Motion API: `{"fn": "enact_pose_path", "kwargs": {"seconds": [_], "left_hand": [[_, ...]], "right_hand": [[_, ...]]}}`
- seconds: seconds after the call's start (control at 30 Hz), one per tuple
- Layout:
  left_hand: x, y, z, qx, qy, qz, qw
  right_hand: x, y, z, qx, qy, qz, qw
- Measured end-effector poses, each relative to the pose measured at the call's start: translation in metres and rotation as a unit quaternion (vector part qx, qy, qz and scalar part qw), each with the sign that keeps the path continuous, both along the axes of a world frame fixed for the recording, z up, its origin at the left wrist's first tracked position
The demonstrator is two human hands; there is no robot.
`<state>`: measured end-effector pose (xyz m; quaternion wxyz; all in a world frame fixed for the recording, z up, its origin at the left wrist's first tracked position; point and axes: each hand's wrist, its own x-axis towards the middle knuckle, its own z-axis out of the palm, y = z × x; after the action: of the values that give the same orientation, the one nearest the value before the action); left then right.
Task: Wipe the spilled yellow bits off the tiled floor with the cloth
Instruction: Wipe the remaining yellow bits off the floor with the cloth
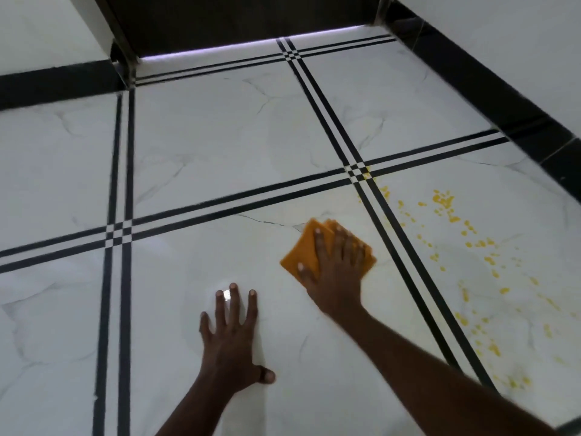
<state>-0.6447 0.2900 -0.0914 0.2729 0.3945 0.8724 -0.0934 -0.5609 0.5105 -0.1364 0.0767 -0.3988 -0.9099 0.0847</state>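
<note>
A folded orange cloth lies flat on the white marble-look tiled floor. My right hand presses down on top of it with fingers spread. Yellow bits are scattered over the tile to the right of the cloth, past a double black stripe, from the stripe crossing down toward the lower right. My left hand rests flat on the bare tile to the left of the cloth, fingers apart, holding nothing.
A dark door with a bright gap under it closes the far side. A black skirting runs along the white wall on the right, another along the left wall. Black double stripes cross the floor.
</note>
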Motion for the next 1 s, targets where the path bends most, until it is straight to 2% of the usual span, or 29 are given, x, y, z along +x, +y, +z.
{"fn": "enact_pose_path", "kwargs": {"seconds": [0.1, 0.2, 0.3, 0.37, 0.43, 0.5, 0.57, 0.6, 0.7, 0.8, 0.9, 1.0], "left_hand": [[-0.001, -0.004, -0.005, 0.014, -0.008, 0.003, 1.0], [-0.001, -0.005, -0.005, 0.021, -0.008, 0.01, 1.0], [0.001, -0.004, -0.002, 0.018, -0.009, 0.006, 1.0], [0.0, -0.003, 0.0, 0.016, -0.011, 0.01, 1.0], [0.0, -0.001, 0.005, 0.011, -0.013, 0.007, 1.0], [0.001, -0.001, 0.007, 0.01, -0.012, 0.006, 1.0], [-0.001, 0.0, 0.006, 0.003, -0.006, -0.005, 1.0], [0.001, -0.001, 0.004, -0.004, -0.008, -0.009, 1.0], [-0.003, -0.003, -0.001, -0.005, -0.003, -0.016, 1.0], [-0.004, -0.001, -0.002, -0.008, 0.0, -0.012, 1.0], [-0.002, 0.0, 0.003, -0.01, -0.001, -0.009, 1.0], [0.001, -0.001, 0.009, -0.013, 0.011, -0.007, 1.0]], "right_hand": [[-0.042, 0.076, -0.008, 0.024, 0.0, 0.041, 0.999], [-0.047, 0.116, -0.008, 0.026, 0.0, -0.05, 0.998], [-0.023, 0.087, -0.005, -0.013, 0.029, -0.201, 0.979], [-0.005, 0.021, 0.0, -0.027, 0.024, -0.234, 0.972], [0.011, -0.055, 0.003, -0.029, 0.03, -0.18, 0.983], [0.021, -0.088, 0.005, -0.035, 0.022, -0.065, 0.997], [0.015, -0.053, 0.002, -0.008, 0.01, 0.026, 1.0], [0.013, -0.029, -0.001, -0.002, -0.004, 0.034, 0.999], [0.025, 0.013, -0.001, -0.004, -0.018, -0.067, 0.998], [0.066, -0.039, 0.003, -0.008, 0.0, -0.148, 0.989], [0.11, -0.11, 0.01, -0.056, -0.023, -0.14, 0.988], [0.116, -0.114, 0.031, -0.076, -0.052, -0.132, 0.987]]}}
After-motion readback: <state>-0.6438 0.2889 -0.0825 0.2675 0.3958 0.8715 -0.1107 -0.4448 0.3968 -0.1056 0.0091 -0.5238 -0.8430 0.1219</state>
